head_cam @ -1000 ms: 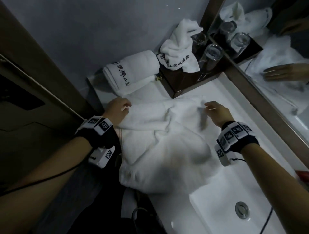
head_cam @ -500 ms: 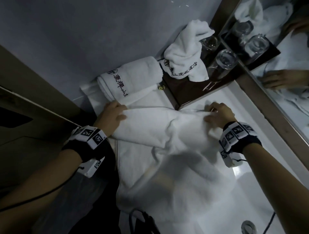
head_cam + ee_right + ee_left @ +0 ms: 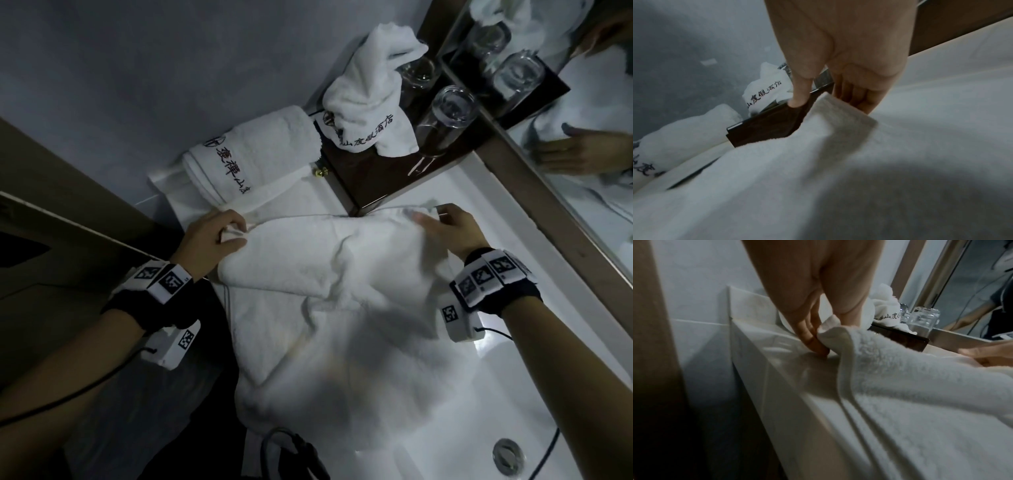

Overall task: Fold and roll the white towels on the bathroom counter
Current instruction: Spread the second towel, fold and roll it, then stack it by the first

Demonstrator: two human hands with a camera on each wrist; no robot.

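A large white towel [image 3: 342, 274] lies rumpled on the white counter [image 3: 435, 188], its near part hanging over the sink. A folded band of it runs across the far side. My left hand [image 3: 233, 233] pinches the band's left corner; the left wrist view shows my left hand [image 3: 818, 340] nipping the hem of the towel [image 3: 900, 386]. My right hand [image 3: 435, 219] is at the right corner. In the right wrist view the towel [image 3: 818, 162] peaks against my right hand [image 3: 828, 104], whose thumb [image 3: 797, 100] stands off it.
A rolled towel with dark lettering [image 3: 260, 150] lies at the back left. A crumpled lettered towel [image 3: 366, 113] and upturned glasses [image 3: 448, 113] stand on a dark tray [image 3: 370, 185]. A mirror [image 3: 582, 171] runs along the right. The sink drain [image 3: 508, 455] is at lower right.
Both hands took the towel's far edge by its corners and moved it back toward the tray, spreading it wider. The right thumb has come off the corner.
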